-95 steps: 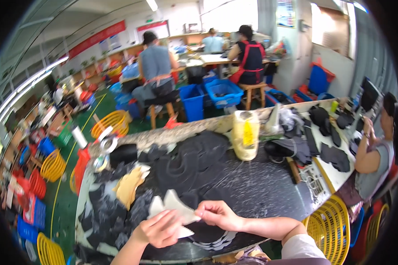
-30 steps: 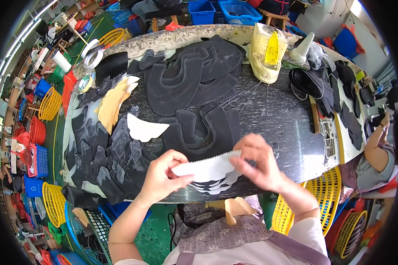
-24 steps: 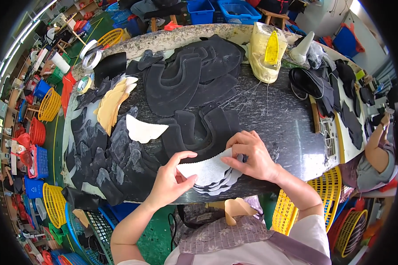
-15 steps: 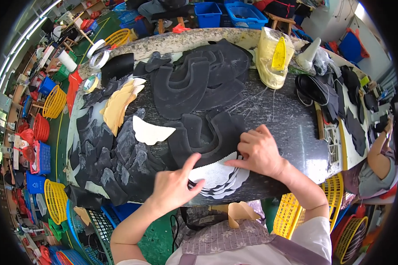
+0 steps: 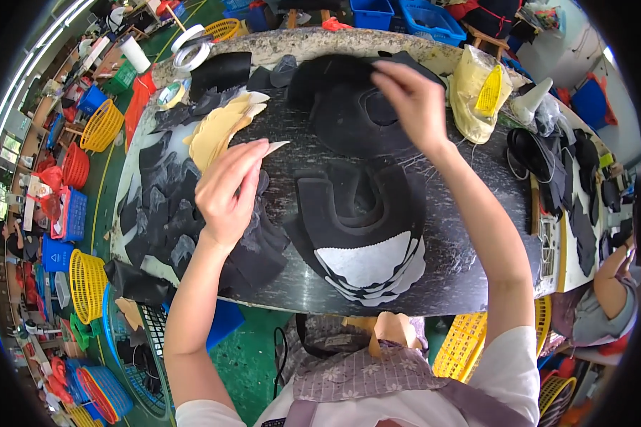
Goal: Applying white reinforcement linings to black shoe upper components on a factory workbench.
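My left hand [image 5: 228,186] is closed in a pinch beside the cream stack, with the pale tip of a white crescent-shaped piece [image 5: 280,146] showing past its fingers. At the far middle of the table my right hand [image 5: 414,107] grips the edge of a black U-shaped piece [image 5: 327,75], smeared by motion, over other black pieces [image 5: 345,128]. Between my forearms lies an overlapping stack of black U-shaped pieces [image 5: 313,203], with white crescent pieces [image 5: 363,262] on their near curves. Left of it are cream-coloured crescent pieces [image 5: 217,135] in a fanned stack.
Dark scraps [image 5: 164,206] cover the table's left side. A yellow-wrapped shoe form [image 5: 477,99] stands at the far right, near black shoe parts [image 5: 538,156]. Tape rolls [image 5: 192,53] sit at the far left corner. Yellow baskets [image 5: 463,345] stand below the near edge; another person [image 5: 609,285] is at the right.
My hands have left the near stack. The left took up the loose white piece by the cream stack; the right reached far and took a black U-shaped piece. The view has shifted somewhat.
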The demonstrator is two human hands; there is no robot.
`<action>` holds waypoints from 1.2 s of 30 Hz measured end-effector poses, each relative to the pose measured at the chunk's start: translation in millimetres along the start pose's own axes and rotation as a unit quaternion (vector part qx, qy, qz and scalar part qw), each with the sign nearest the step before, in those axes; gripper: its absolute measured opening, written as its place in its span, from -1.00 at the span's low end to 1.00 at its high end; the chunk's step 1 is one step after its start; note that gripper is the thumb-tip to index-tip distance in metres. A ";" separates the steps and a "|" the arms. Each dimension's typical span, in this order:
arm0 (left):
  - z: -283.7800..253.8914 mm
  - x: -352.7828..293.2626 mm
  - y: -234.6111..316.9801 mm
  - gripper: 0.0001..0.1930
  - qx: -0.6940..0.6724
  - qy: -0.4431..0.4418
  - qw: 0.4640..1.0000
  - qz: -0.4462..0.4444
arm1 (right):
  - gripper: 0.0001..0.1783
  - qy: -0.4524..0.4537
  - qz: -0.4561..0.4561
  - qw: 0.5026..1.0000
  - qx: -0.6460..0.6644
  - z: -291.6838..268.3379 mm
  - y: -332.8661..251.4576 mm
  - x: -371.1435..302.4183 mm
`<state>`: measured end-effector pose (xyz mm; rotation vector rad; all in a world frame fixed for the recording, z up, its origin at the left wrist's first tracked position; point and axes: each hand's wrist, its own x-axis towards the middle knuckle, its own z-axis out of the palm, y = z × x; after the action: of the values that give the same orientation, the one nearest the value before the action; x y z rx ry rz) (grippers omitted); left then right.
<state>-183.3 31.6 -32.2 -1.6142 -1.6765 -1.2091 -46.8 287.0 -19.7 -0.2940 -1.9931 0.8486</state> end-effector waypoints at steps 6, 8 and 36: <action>3.4 4.8 15.2 -0.75 0.035 0.018 0.996 0.084 | -0.77 -0.143 -0.310 0.926 -0.160 -16.8 -8.9 -26.7; 21.6 5.0 21.9 -0.79 0.063 -0.061 0.992 0.086 | -0.76 -0.193 -0.289 0.922 -0.172 1.7 10.1 -44.7; -1.4 -27.0 92.0 -0.91 -0.077 0.049 0.977 0.192 | -0.68 -0.283 0.168 0.903 0.277 -58.8 -128.1 -156.0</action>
<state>-90.7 7.0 -31.9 -1.8344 -1.1617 -1.2163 103.3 139.7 -17.5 -0.0550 -2.1291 1.8464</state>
